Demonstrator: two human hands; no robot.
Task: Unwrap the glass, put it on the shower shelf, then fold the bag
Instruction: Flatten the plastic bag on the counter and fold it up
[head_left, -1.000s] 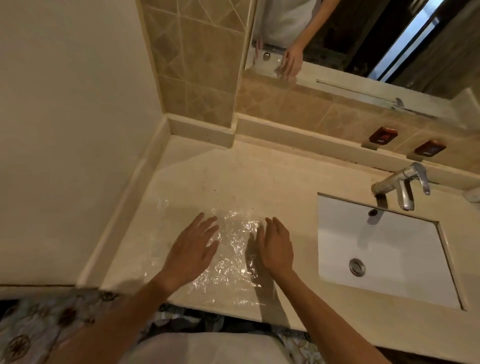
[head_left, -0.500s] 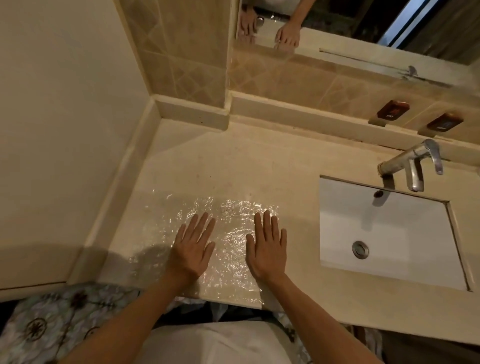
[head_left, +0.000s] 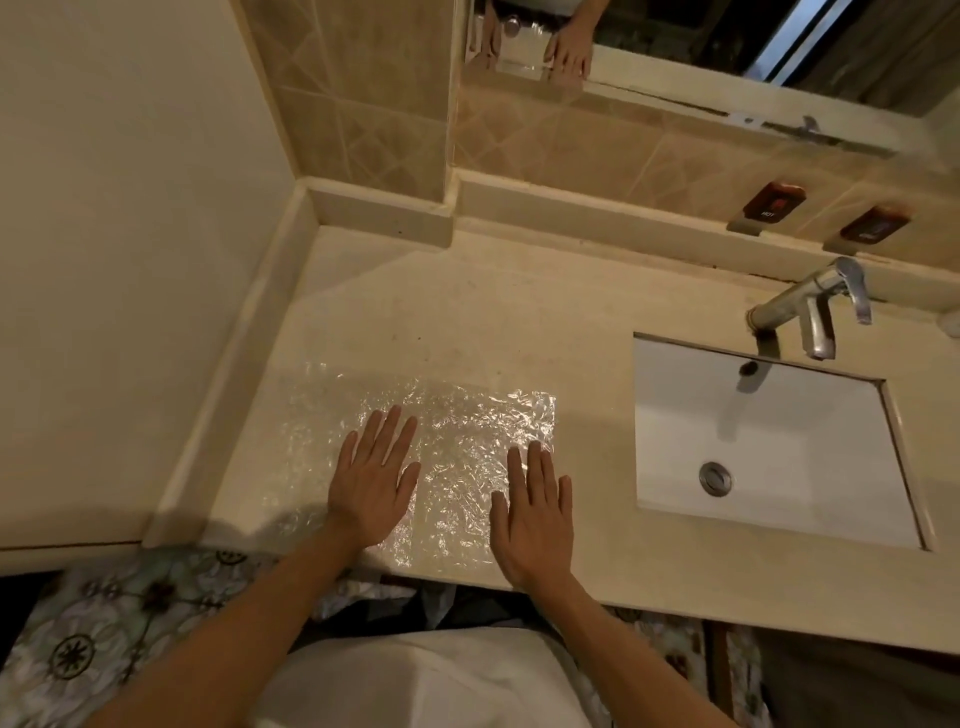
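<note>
left hand (head_left: 375, 470): released, fingers straight and spread, palm flat on the bag a little left of its middle.
right hand (head_left: 535, 506): also released and flat, pressing the bag by its right edge, with the heel of the palm close to the front lip of the table.
bag (head_left: 457, 447): clear, heavily crinkled plastic spread in one sheet on the table (head_left: 493, 322), pinned under both palms; its near edge reaches the table's front edge.
glass: not in view here; nor is the shower shelf.
step, as judged: smoothing the bag flat before the first fold.
risk, slipping: the film looks slick on the smooth stone, so lifting one palm to fold could let it slide or spring back into creases.
risk, front edge: any pull toward the body could drag the bag off the table.
risk, sink (head_left: 769, 441): it sits just right of the bag; a sideways sweep could push the plastic over its rim.
risk, uneven fold: trapped air and wrinkles may keep the edges from meeting squarely.
</note>
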